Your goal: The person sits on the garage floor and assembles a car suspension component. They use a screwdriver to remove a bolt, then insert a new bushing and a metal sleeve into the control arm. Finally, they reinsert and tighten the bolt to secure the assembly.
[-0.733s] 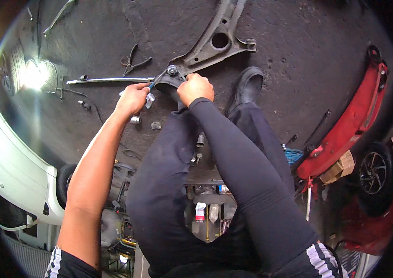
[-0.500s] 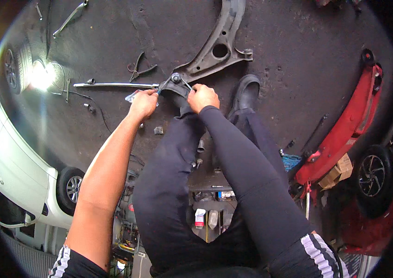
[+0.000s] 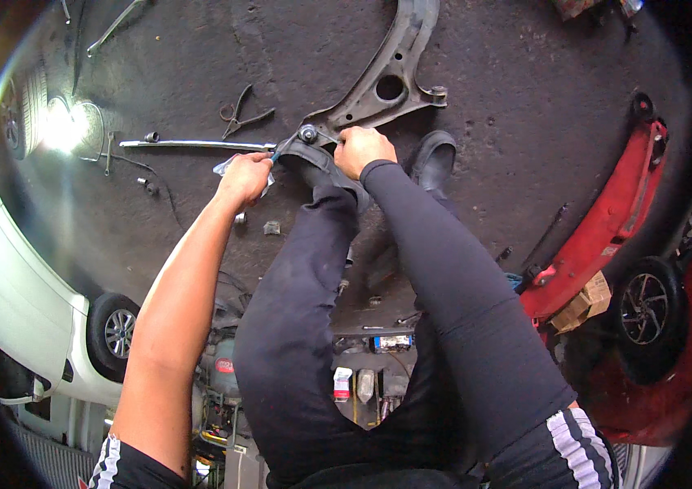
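Observation:
A grey metal control arm [image 3: 369,96] lies on the dark floor, its ball joint [image 3: 307,134] at the near end beside my left shoe [image 3: 301,156]. My left hand [image 3: 245,176] is closed around a slim blue-handled screwdriver [image 3: 283,148], whose shaft slants up to the joint's left side. From the right, my right hand [image 3: 364,152] grips a thin metal rod [image 3: 326,136] angled toward the same joint; its handle is hidden in my fist. A crumpled clear plastic wrapper [image 3: 222,167] shows next to my left hand.
Pliers [image 3: 241,116] and a long chrome bar [image 3: 191,145] lie to the left, near a bright lamp [image 3: 64,126]. A red jack [image 3: 607,220] stands at right by a cardboard box [image 3: 582,303]. White and red cars flank the area.
My right hand has moved slightly right and up from the ball joint. My left hand has drawn back a little to the left, showing more of the blue-handled screwdriver. The view has shifted slightly.

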`<action>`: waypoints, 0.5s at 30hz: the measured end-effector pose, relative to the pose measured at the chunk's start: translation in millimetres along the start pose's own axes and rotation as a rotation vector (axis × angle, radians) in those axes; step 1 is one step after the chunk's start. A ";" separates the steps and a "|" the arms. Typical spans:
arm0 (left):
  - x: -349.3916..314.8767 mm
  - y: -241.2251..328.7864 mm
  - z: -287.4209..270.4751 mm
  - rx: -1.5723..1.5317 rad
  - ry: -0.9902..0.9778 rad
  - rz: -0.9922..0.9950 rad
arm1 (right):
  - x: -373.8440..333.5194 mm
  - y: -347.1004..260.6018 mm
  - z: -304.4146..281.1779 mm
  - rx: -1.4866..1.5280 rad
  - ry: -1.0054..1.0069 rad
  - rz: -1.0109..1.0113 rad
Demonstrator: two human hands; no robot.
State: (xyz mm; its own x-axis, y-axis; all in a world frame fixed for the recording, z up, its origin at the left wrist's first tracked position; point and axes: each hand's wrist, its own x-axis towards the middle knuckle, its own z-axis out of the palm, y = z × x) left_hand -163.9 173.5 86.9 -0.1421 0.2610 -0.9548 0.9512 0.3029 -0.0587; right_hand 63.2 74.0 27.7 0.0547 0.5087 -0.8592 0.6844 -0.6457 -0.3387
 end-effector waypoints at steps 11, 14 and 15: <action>30.2 -47.4 6.6 -0.027 0.067 0.231 | 13.4 -38.7 -10.7 -0.111 -0.061 0.008; 36.7 -54.8 16.0 0.059 0.056 0.333 | 13.1 -51.1 -21.7 -0.116 -0.052 0.065; 35.8 -56.5 17.2 0.241 0.134 0.462 | 15.1 -55.7 -31.5 -0.122 -0.038 0.083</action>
State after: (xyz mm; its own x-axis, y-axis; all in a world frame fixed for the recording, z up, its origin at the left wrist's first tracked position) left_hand -218.1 150.0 51.0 0.2879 0.4366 -0.8523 0.9565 -0.0864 0.2788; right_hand 48.8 135.6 45.7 0.0886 0.4326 -0.8972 0.7618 -0.6098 -0.2187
